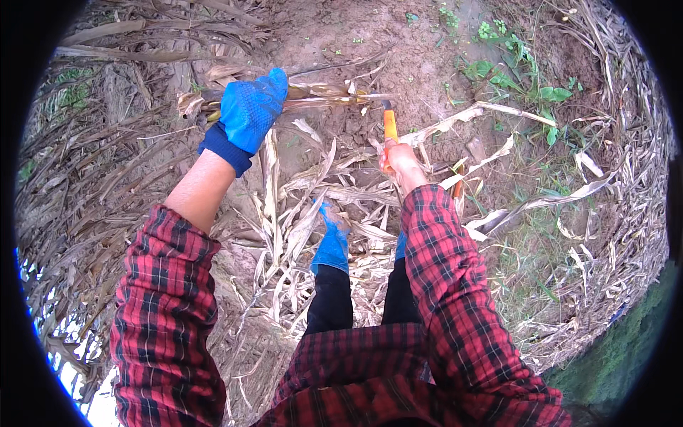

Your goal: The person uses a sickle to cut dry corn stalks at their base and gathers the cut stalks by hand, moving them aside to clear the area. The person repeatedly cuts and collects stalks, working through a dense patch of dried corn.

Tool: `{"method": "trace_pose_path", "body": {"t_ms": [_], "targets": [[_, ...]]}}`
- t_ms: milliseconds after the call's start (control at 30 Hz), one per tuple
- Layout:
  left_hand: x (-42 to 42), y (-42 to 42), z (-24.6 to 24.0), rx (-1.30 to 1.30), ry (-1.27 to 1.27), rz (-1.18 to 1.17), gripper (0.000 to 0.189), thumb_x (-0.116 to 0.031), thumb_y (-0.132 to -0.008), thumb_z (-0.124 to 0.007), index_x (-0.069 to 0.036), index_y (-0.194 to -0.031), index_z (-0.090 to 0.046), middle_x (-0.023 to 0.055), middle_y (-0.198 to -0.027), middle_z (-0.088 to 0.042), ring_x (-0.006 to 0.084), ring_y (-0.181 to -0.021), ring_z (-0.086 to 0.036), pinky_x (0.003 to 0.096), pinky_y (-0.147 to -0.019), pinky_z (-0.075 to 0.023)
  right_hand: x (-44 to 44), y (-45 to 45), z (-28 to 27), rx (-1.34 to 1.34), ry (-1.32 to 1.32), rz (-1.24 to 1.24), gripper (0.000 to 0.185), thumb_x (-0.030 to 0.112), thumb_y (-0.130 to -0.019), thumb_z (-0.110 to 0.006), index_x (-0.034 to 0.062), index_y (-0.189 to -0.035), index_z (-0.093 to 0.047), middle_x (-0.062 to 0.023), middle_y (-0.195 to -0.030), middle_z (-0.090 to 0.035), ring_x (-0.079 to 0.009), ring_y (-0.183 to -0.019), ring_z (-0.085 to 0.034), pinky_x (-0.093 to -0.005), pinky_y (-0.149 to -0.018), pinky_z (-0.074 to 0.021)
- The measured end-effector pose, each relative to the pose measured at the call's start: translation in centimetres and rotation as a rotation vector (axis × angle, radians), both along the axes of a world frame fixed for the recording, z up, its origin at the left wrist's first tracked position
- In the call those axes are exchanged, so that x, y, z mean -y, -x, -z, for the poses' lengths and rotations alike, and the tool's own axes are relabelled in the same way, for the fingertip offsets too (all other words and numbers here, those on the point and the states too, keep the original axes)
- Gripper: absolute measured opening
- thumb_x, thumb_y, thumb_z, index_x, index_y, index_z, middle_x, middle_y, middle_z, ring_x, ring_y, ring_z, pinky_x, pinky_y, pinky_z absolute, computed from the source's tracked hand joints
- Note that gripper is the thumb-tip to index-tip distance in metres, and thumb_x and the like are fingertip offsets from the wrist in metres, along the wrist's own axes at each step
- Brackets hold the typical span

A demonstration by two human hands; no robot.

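My left hand (253,112), in a blue textured work glove with a dark knitted cuff, is closed around a bundle of dry corn stalks (320,96) that lies roughly level across the view. My right hand (399,159), ungloved, grips the orange handle of a bladed hand tool (390,125). The dark metal of the tool starts just past the cut-looking right end of the stalks; the rest of its blade is hard to make out. Dry leaves cover the ground below both hands.
My blue boots (332,248) stand among dry corn leaves (277,213). Dense dry stalks (96,139) fill the left side. Bare brown soil (331,37) lies ahead, green weeds (552,95) grow at the upper right, and more dry leaves (613,224) lie at the right.
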State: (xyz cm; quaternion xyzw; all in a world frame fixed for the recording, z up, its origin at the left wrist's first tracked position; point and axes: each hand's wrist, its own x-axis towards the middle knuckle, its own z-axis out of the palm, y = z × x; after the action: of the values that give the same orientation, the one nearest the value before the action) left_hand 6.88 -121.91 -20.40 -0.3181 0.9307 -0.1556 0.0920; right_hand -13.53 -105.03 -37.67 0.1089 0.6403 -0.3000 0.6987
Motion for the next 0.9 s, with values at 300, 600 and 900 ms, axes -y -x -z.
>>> {"method": "trace_pose_path", "body": {"t_ms": [300, 600, 900], "targets": [[-5.5, -8.4, 3.2, 0.081, -0.595, -0.791, 0.034, -0.035, -0.084, -0.052, -0.008, -0.104, -0.058, 0.0178, -0.102, -0.060, 0.0337, -0.088, -0.060, 0.0410, -0.073, -0.0482, 1.7, -0.6, 3.1, 0.054, -0.070, -0.076, 0.022, 0.022, -0.093, -0.045, 0.0051, -0.079, -0.043, -0.0023, -0.052, -0.041, -0.0141, -0.040, -0.040, -0.0295, -0.037, -0.0355], [-21.7, -10.8, 12.1, -0.039, -0.892, -1.358, 0.047, -0.044, -0.083, -0.051, -0.003, -0.107, -0.054, 0.0263, -0.093, -0.060, 0.0413, -0.089, -0.057, 0.0468, -0.076, -0.0451, 0.9, -1.2, 5.0, -0.098, 0.053, -0.294, 0.024, 0.024, -0.091, -0.050, 0.0043, -0.077, -0.044, -0.0024, -0.055, -0.045, -0.0146, -0.040, -0.043, -0.0302, -0.038, -0.0395], [-22.9, -16.9, 1.1, 0.051, -0.763, -1.228, 0.039, -0.041, -0.081, -0.053, -0.006, -0.098, -0.055, 0.0212, -0.088, -0.062, 0.0372, -0.083, -0.060, 0.0457, -0.072, -0.0470, -21.5, 5.6, -19.8, 0.214, -0.267, -0.048, 0.025, 0.032, -0.091, -0.049, 0.0088, -0.083, -0.045, 0.0000, -0.060, -0.045, -0.0088, -0.042, -0.041, -0.0234, -0.038, -0.0358]]}}
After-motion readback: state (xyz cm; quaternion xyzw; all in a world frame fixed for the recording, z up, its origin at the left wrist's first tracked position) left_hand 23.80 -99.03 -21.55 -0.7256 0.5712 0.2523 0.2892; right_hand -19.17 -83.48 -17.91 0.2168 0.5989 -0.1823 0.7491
